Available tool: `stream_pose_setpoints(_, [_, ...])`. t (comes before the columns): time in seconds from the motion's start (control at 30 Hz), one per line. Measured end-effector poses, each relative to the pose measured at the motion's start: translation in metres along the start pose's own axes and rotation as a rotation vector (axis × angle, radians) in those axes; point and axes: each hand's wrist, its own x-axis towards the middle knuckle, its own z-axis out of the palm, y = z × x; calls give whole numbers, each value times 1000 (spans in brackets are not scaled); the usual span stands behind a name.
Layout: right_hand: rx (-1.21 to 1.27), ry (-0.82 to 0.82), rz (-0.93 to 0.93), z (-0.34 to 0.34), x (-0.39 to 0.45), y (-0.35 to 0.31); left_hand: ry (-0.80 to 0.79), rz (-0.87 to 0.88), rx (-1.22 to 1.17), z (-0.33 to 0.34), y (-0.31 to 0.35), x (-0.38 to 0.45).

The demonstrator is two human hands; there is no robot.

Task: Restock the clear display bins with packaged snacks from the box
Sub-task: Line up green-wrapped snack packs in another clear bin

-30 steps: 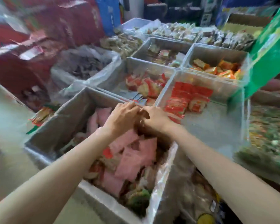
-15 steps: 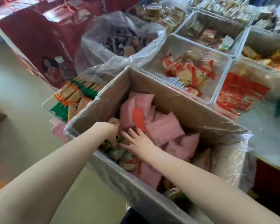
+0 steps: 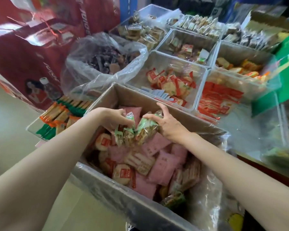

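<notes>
Left hand (image 3: 117, 119) and right hand (image 3: 167, 124) each grasp green-wrapped snacks (image 3: 137, 130) above the still-full box (image 3: 140, 100), none yet in the clear bins (image 3: 198, 87), so restocking looks barely begun.

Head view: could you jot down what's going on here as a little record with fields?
setting: shop display of clear bins with snacks
box: cardboard, plastic-lined, holds pink and red-and-white packets
left hand: grips green packets above the box
right hand: grips green packets too
nearest bin beyond box: red-and-white round snacks
bag: clear, holds dark snacks
stage: packets lifted, not yet in a bin
</notes>
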Motion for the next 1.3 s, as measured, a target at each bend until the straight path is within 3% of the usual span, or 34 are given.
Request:
stream_pose_setpoints(0.17, [471,70,171,-23,-42,41,-137,140,-84,33,52,-11])
stream_pose_setpoints(0.27, [740,224,201,-35,-73,65,-185,96,-315,52,77,-11])
stream_pose_setpoints(0.33, [1081,386,240,-48,-95,81,-235,125,-348,65,104,-20])
stream_pose_setpoints(0.43, [1488,487,257,-81,-130,115,-106,149,-248,91,153,-41])
stream_pose_setpoints(0.5, [1678,425,233,-102,-156,143,-303,227,-197,114,188,-48])
stream_pose_setpoints(0.53, [1737,386,201,-110,-167,159,-454,170,-387,127,206,-51])
stream_pose_setpoints(0.6, [1621,315,171,-122,-191,187,-504,173,-504,158,246,-48])
stream_pose_setpoints(0.67, [1252,305,224,-128,-216,208,-252,218,-441,192,281,-42])
stream_pose_setpoints(0.73, [1064,494,294,-133,-240,230,-169,294,-479,222,315,-38])
stream_pose_setpoints(0.83, [1149,577,321,-132,-269,267,-200,363,-399,253,348,-44])
stream_pose_setpoints(1.0, [1595,587,395,-131,-305,319,-386,410,-606,290,382,-46])
stream_pose_setpoints(1.07, [1656,615,426,-132,-314,336,-347,437,-620,306,390,-37])
stream_pose_setpoints(1.2, [1644,609,490,-131,-334,370,-82,473,-120,333,417,-26])
stream_pose_setpoints(1.3, [1697,573,442,-125,-347,394,-140,511,-101,346,436,-17])
